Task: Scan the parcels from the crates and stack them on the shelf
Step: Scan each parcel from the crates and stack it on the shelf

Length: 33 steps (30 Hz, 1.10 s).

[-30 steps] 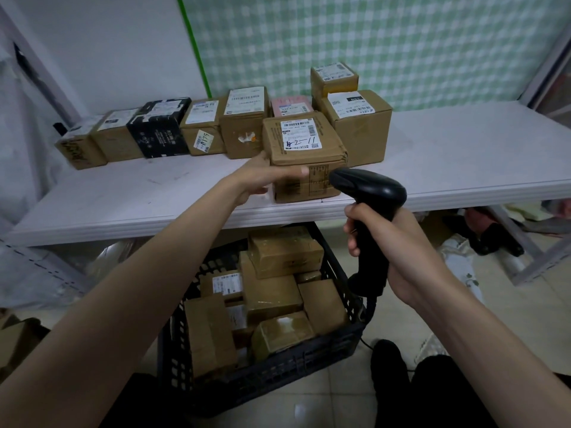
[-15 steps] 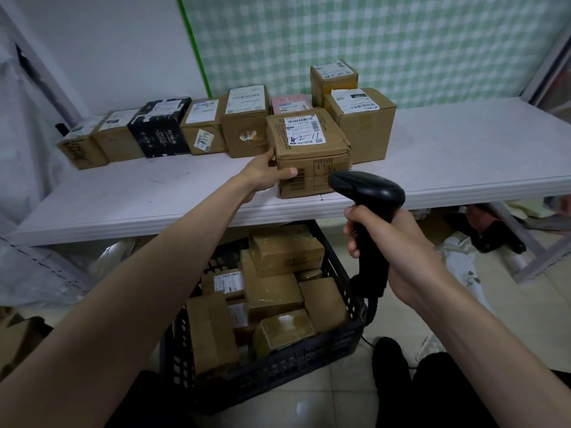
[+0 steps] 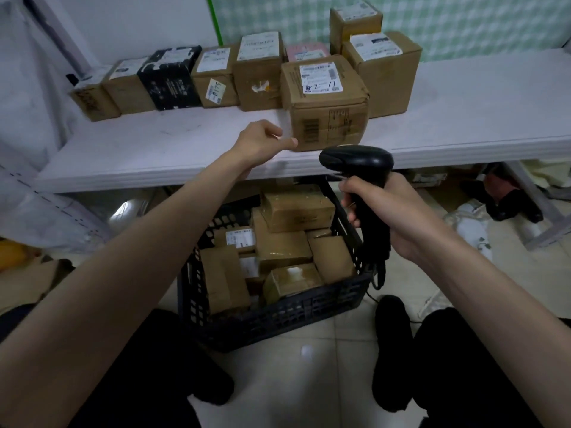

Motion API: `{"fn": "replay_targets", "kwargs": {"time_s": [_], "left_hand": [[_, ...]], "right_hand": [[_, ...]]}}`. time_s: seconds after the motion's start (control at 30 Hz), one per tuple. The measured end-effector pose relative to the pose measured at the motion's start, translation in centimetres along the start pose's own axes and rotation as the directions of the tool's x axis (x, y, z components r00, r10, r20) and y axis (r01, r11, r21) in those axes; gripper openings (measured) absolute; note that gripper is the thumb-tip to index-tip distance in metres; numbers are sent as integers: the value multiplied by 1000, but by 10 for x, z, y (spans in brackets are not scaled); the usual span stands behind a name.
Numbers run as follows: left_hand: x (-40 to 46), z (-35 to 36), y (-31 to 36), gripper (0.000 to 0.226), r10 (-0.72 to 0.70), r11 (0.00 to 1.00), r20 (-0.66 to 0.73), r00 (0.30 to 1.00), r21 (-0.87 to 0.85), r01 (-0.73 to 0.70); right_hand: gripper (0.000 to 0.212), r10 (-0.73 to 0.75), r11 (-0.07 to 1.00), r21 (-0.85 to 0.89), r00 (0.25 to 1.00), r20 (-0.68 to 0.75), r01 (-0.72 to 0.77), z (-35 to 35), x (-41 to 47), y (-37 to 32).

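Right hand [image 3: 398,217] wrapped tight round scanner [image 3: 360,168] handle. Left hand [image 3: 259,142] loose, fingers half-curled, holding nothing, fingertip just beside box [image 3: 324,103] corner.

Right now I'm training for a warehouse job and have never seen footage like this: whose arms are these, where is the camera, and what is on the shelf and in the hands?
The camera sits on a person's head and looks forward and down, so the two bare arms are their own. The right hand grips a black handheld barcode scanner. The left hand holds nothing; its fingers are loosely curled beside a labelled cardboard parcel near the front edge of the white shelf. Behind it stands a row of labelled parcels against the wall, among them a black box and a pink one. Below, on the floor, a black plastic crate holds more brown parcels.
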<state>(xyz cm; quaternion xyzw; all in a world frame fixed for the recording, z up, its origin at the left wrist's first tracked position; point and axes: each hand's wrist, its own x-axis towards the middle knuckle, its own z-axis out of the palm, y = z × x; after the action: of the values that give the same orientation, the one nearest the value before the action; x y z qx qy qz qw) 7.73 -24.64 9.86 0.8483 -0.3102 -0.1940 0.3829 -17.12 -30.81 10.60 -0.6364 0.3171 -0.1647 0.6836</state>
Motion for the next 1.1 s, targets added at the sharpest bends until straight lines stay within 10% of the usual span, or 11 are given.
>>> {"fn": "replay_targets", "kwargs": {"time_s": [0.23,0.47,0.67,0.97,1.1], "left_hand": [[-80,-25,-92,23,-191,980,228,955,99,172],[-81,0,-206,56,-481,798,199,854,502,332],[-59,33,-246,58,-455,714,188,871,661,230],[-37,44,-251,124,-532,679,27,846,610,407],[-34,40,-247,119,-523,697,-19,852,566,441]], "right_hand": [[14,126,989,-82,989,73,-120,24,-3,33],[10,243,966,-134,954,176,-222,64,6,60],[9,275,957,-159,937,217,-244,83,16,69],[11,223,972,-132,946,235,-196,86,16,60],[10,214,974,-126,947,239,-189,85,16,59]]}}
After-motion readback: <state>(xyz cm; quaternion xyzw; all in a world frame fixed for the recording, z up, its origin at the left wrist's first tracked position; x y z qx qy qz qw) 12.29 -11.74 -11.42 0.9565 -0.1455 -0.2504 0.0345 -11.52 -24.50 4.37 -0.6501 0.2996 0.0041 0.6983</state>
